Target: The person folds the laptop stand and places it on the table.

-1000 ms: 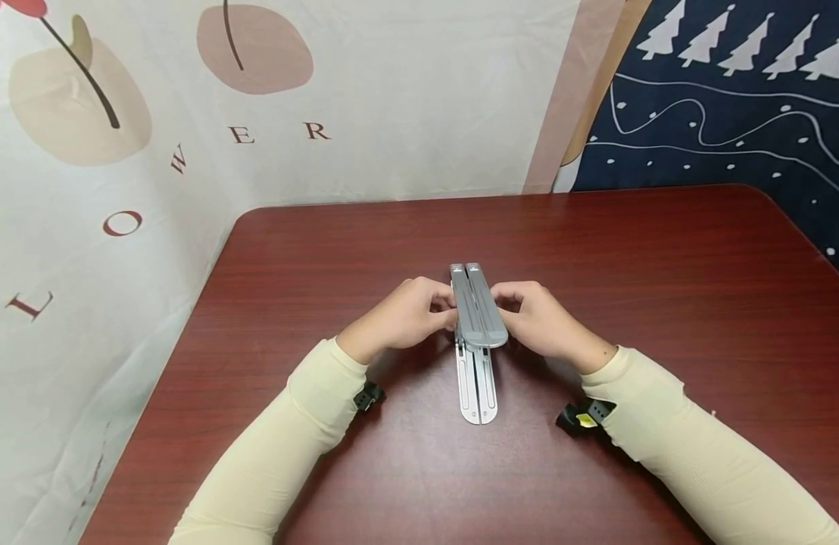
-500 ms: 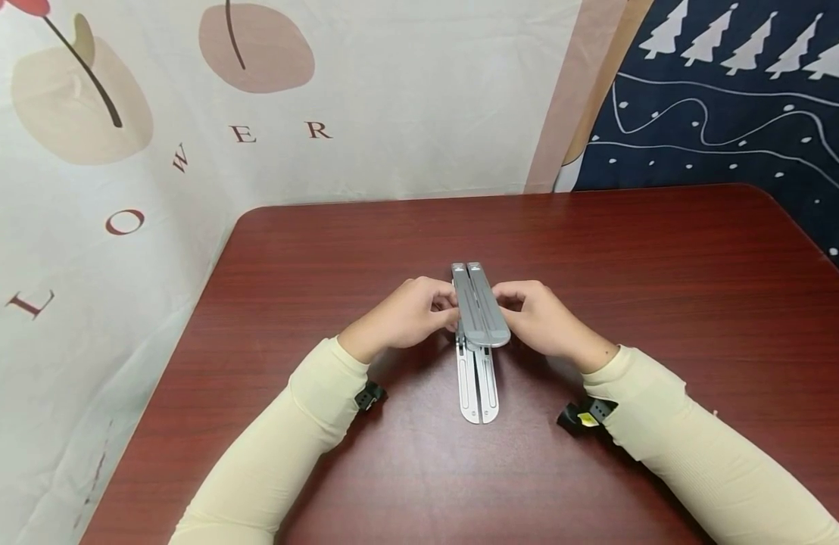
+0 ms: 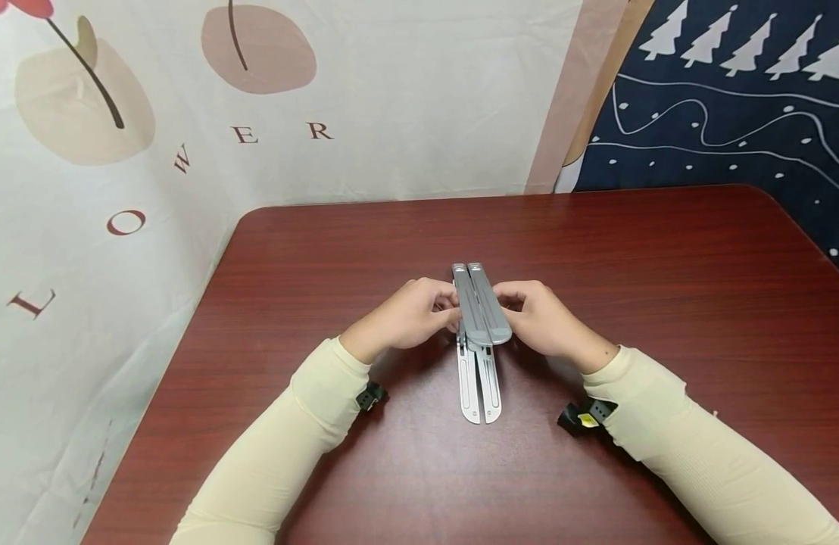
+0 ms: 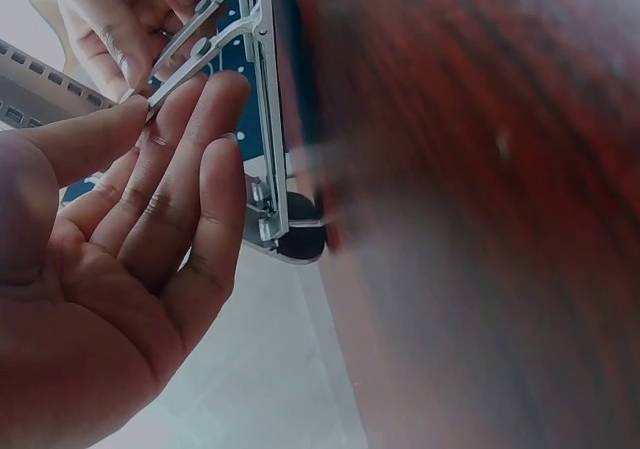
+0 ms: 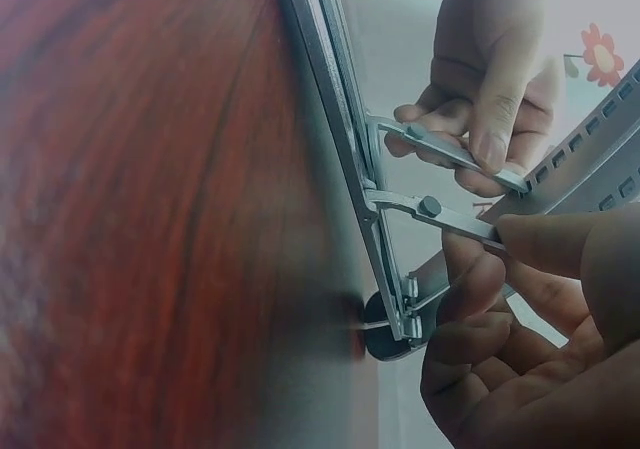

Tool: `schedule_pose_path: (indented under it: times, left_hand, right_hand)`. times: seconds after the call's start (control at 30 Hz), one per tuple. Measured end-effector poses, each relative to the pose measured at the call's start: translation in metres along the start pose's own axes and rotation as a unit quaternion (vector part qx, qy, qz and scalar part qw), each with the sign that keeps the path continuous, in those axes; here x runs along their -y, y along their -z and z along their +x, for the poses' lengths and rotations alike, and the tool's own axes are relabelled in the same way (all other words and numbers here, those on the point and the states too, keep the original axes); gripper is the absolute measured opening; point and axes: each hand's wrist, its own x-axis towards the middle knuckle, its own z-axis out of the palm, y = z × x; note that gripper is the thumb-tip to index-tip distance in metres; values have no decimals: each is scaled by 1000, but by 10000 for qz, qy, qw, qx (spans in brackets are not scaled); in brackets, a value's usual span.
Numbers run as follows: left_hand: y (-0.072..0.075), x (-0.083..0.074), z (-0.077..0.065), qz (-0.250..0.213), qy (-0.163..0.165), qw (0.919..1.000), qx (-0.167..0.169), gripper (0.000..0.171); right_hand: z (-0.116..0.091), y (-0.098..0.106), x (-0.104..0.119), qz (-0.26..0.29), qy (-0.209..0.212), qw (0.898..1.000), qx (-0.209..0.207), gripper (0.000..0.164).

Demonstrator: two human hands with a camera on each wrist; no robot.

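A folding metal laptop stand stands partly raised on the table. Its grey upper bars [image 3: 484, 310] slope above silver base rails [image 3: 469, 386], which are slightly apart at the near end. My left hand [image 3: 416, 310] pinches one hinged support strut between thumb and fingers. From the other side, my right hand [image 3: 538, 318] pinches the second support strut [image 5: 450, 217]. In the right wrist view, both struts run from the base rails up to the slotted undersides [image 5: 590, 159] of the upper bars. The head view hides several fingertips behind the bars.
The reddish-brown tabletop [image 3: 365, 242] spreads around the stand. A pale printed cloth [image 3: 419, 98] hangs behind and to the left, and a dark blue cloth [image 3: 706, 159] with white trees hangs at the back right. Black straps [image 3: 586, 415] sit at both wrists.
The near ends of the base rails have spread a little apart, widening the gap between them. The upper bars' near end has shifted slightly. Both hands keep their pinch almost in place.
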Motion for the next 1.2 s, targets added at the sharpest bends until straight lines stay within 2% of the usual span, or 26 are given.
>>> schedule_pose_path:
  times: [0.37, 0.77, 1.03, 1.2]
  left_hand:
    - [-3, 0, 1, -329, 90, 9994, 69, 10]
    - [-7, -2, 1, -1295, 391, 9908, 74, 11]
    - [-8, -4, 1, -1562, 459, 9867, 29, 7]
    - [-7, -4, 1, -1578, 526, 9860, 59, 7]
  right_hand:
    - [0, -1, 0, -47, 30, 10000, -61, 17]
    - [-1, 0, 0, -84, 75, 9999, -101, 19]
    - [-1, 0, 1, -21, -85, 10000, 37, 13]
    - [-1, 0, 0, -43, -88, 9999, 87, 15]
